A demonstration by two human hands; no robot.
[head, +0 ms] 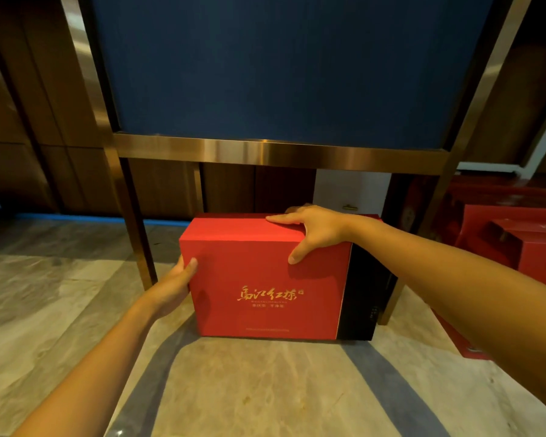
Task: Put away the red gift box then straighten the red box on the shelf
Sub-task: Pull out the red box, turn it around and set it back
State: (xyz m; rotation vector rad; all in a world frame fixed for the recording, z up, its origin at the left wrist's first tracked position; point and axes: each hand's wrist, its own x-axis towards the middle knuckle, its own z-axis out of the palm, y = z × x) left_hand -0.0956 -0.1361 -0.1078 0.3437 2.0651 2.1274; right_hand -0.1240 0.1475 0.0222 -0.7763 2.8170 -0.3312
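A red gift box (265,272) with gold lettering and a black band on its right side stands upright on the stone floor, under a bronze-framed stand. My left hand (175,287) grips its left edge, thumb on the front face. My right hand (312,230) clasps its top right corner, fingers over the top and thumb down the front. The box's rear is hidden.
The bronze frame (278,151) with a blue panel spans above the box, and its legs (136,222) stand at both sides. More red boxes (524,244) sit on the floor at the right. Dark wooden wall panels run behind.
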